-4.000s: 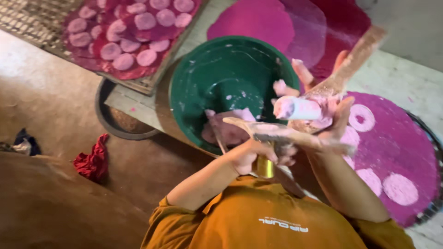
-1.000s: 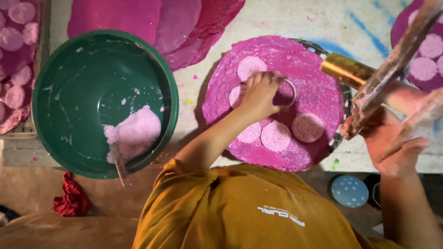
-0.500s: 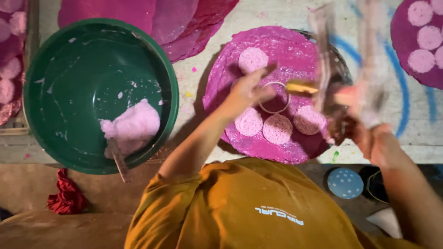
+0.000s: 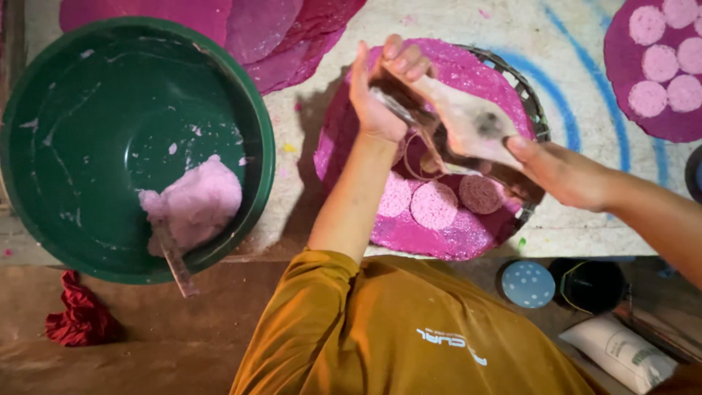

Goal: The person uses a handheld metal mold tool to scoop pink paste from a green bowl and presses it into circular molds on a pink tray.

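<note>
Left hand (image 4: 380, 91) fingers gripping pale flat scraper (image 4: 468, 121), right hand (image 4: 559, 172) fingers closed on its other end, above pink round tray (image 4: 453, 234)

Large green plastic basin (image 4: 88, 110) sits left of the round pink-covered woven tray (image 4: 468, 238); pale pink dough lump (image 4: 194, 201) lies in the basin; three pink discs (image 4: 435, 205) lie on the tray.

The left arm comes up from the orange sleeve and bends at the elbow. The left hand (image 4: 380, 88) is lifted high, with its palm turned to the right and its fingers curled over at the top. The right arm comes in from the right side, bare and stretched out. The right hand (image 4: 559, 172) points left, and its fingers seem to be closed, though they are partly hidden
</note>
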